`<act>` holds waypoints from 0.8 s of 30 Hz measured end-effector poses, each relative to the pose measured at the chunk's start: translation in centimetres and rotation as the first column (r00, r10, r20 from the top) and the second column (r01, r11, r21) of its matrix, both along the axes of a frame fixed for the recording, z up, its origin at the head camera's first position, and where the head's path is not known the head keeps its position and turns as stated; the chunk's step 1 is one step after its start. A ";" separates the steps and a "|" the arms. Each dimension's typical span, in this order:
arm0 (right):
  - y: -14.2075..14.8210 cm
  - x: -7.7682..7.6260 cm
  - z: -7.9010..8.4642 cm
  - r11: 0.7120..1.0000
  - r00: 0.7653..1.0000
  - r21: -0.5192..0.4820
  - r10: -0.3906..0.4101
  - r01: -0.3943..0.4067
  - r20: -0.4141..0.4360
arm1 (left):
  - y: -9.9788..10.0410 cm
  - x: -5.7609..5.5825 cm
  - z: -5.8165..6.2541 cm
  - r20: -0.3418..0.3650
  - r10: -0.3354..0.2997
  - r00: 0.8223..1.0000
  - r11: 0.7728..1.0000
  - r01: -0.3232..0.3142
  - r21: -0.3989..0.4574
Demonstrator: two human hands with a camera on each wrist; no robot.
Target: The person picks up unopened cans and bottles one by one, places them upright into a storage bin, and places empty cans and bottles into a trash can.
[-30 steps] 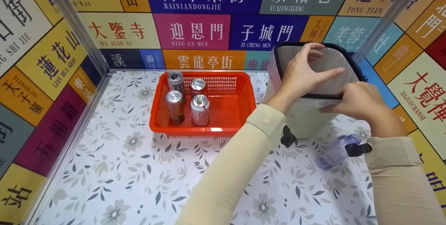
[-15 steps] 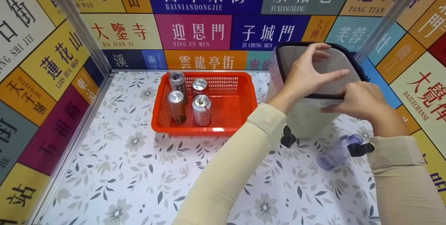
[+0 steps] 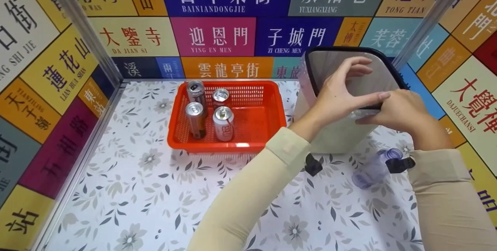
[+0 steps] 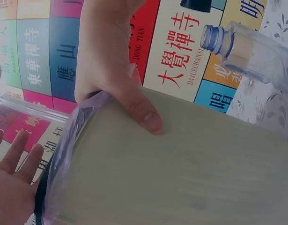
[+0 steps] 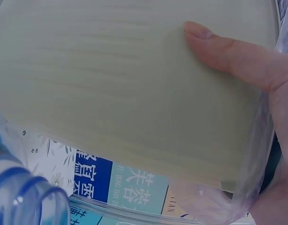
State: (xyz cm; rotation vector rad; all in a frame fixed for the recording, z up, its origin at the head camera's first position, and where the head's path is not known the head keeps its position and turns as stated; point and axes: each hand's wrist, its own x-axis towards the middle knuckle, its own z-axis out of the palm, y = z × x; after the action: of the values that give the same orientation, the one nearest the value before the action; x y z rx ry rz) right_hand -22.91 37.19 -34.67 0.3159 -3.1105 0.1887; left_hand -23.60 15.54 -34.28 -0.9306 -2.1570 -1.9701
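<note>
A pale waste bin (image 3: 334, 136) with a black rim stands at the right of the table, its mouth lined with a thin clear bag (image 4: 64, 159). My right hand (image 3: 400, 111) grips the near right part of the rim, its thumb (image 5: 228, 54) pressed flat on the outer wall. Over the bin's mouth my left hand (image 3: 343, 88) is spread, thumb apart from the bent fingers, holding nothing. The left thumb overlaps the right hand in the head view. A clear purplish plastic bottle (image 3: 371, 171) lies below the right wrist.
Left of the bin sits a red perforated basket (image 3: 229, 149). Several drink cans, including a white and red can (image 3: 223, 124) and a dark can (image 3: 196, 121), stand upright in its left half. Sign-printed panels (image 3: 213, 35) wall in the flowered tabletop (image 3: 155, 196).
My left hand has come down slightly toward me, its thumb now overlapping the right hand. The right hand keeps its grip on the rim. Basket, cans and bottle stay put.
</note>
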 end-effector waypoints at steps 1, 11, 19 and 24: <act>0.0 0.0 0.0 1.000 1.000 0.001 -0.007 0.007 0.000 | -0.1 0.3 -0.1 -0.008 -0.008 1.000 1.000 0.008 0.006; 0.2 0.0 0.2 1.000 1.000 0.009 0.002 -0.002 0.006 | -0.8 4.0 -2.5 -0.083 -0.095 0.992 0.994 0.098 0.039; 0.1 0.0 0.0 1.000 0.998 0.018 0.016 -0.016 -0.054 | -0.9 6.1 -6.9 -0.254 -0.121 0.960 0.992 0.125 0.002; -0.2 0.0 -0.3 1.000 0.998 0.003 0.028 -0.028 -0.052 | -0.6 7.2 -11.1 -0.246 -0.100 0.964 0.994 0.084 -0.074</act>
State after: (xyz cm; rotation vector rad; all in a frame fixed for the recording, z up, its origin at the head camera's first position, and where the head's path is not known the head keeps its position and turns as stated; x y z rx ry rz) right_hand -22.91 37.00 -34.94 0.3589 -3.0567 0.1749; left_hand -16.42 14.94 -45.39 -1.2365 -2.0796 -1.7209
